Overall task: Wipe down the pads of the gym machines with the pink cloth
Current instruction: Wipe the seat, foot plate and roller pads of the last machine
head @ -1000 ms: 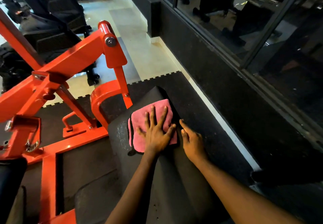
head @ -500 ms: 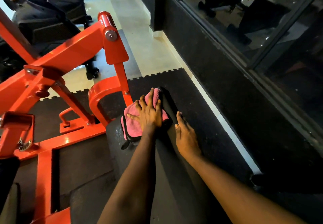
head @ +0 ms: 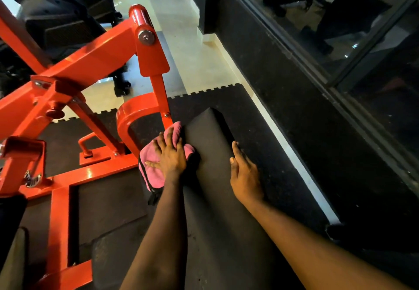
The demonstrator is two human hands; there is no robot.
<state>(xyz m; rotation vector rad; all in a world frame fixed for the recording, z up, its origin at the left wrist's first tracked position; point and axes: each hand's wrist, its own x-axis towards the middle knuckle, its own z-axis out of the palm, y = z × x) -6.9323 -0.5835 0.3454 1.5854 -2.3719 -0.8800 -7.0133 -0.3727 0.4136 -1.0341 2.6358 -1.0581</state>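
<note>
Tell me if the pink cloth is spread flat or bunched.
Bunched. The cloth is crumpled in folds and hangs over the left edge of the pad, pressed under the left hand.

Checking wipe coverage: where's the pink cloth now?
Head view, centre-left: the cloth lies over the left edge of the black pad, pressed under the left hand, just right of the red frame.
</note>
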